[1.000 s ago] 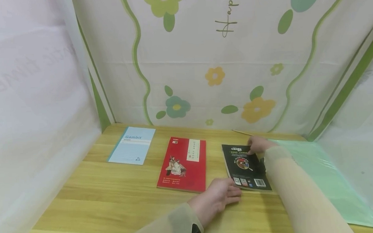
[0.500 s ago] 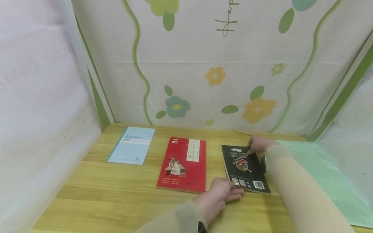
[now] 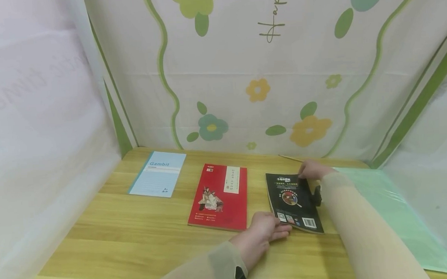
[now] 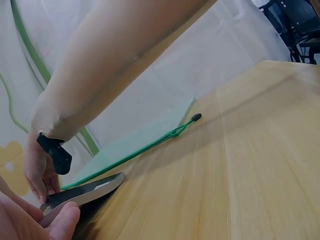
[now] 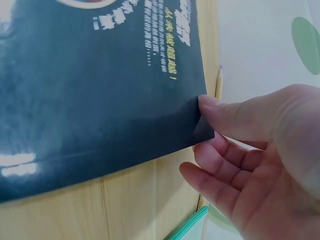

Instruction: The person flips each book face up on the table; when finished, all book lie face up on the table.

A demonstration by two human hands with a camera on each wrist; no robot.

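A black book [image 3: 293,202] lies on the wooden table [image 3: 137,226] at the right. My right hand [image 3: 310,169] pinches its far right corner, thumb [image 5: 207,107] on the cover and fingers curled below. In the right wrist view the black book [image 5: 100,85] fills the left side. My left hand [image 3: 263,233] lies at the book's near left corner, fingers straight along the table and touching its edge. The left wrist view shows the black book [image 4: 82,192] slightly raised off the wood beside a left fingertip [image 4: 62,222].
A red book [image 3: 219,196] lies in the middle and a blue notebook [image 3: 158,174] at the far left. A green folder [image 3: 384,215] with an elastic cord [image 4: 172,132] lies to the right. A pencil [image 3: 289,158] sits by the flowered backdrop.
The right hand has crept a little farther along the book's far corner, and the black book has shifted slightly. The left hand stays at the near corner.
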